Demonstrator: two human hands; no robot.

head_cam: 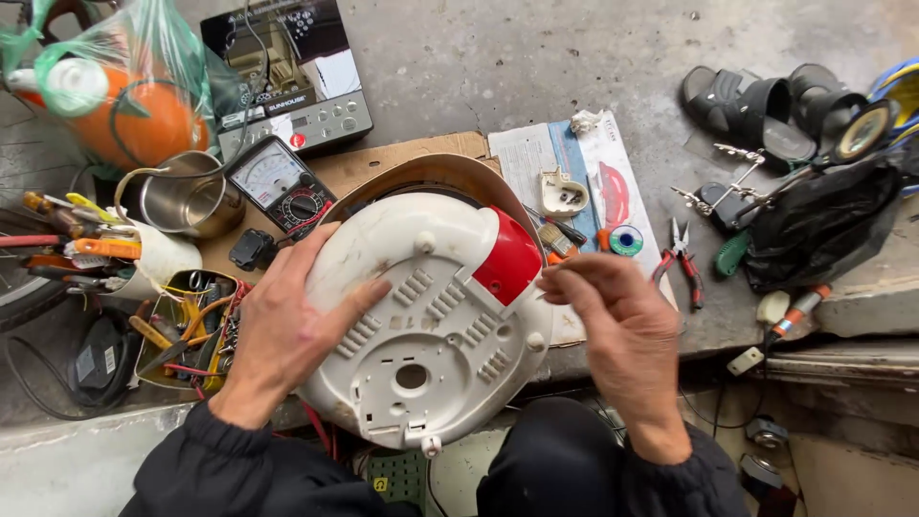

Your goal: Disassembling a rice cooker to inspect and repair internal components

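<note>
White plastic fills the middle of my view: the upturned rice cooker (431, 325) with its red front patch lies tilted over a cardboard sheet (402, 158) on the concrete floor. My left hand (287, 316) lies flat and open against its vented base. My right hand (613, 321) hovers beside the rim, fingers (565, 278) pinched together, though I cannot tell on what; red pliers (682, 254) lie just beyond.

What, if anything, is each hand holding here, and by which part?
The left hand lies flat on the upturned white base of the rice cooker, steadying it rather than gripping. The right hand has its fingertips pinched together beside the cooker's red panel; what they hold cannot be told.
</note>
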